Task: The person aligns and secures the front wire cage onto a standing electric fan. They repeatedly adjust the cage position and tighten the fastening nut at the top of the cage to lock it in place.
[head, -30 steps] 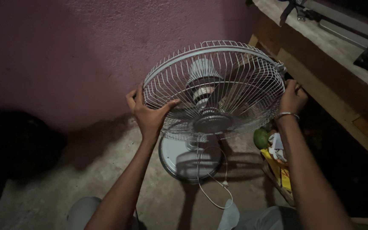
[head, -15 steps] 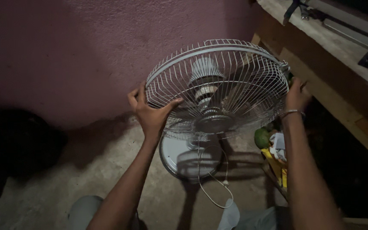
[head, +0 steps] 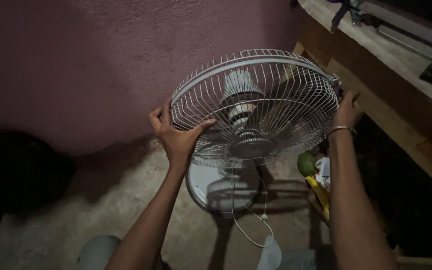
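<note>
Your left hand [head: 176, 137] wraps the fan grille [head: 256, 102] rim, thumb pressed across the wires; your right hand [head: 347, 112] grips the far rim, its fingers hidden. Keep both grips level, between your palms.

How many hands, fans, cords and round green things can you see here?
Hands: 2, the left hand and the right hand, both on the fan's wire cage
Fans: 1, a white fan on a round base
Cords: 1, a white cord on the floor
Round green things: 1, the green thing beside the fan
Total: 5
</note>
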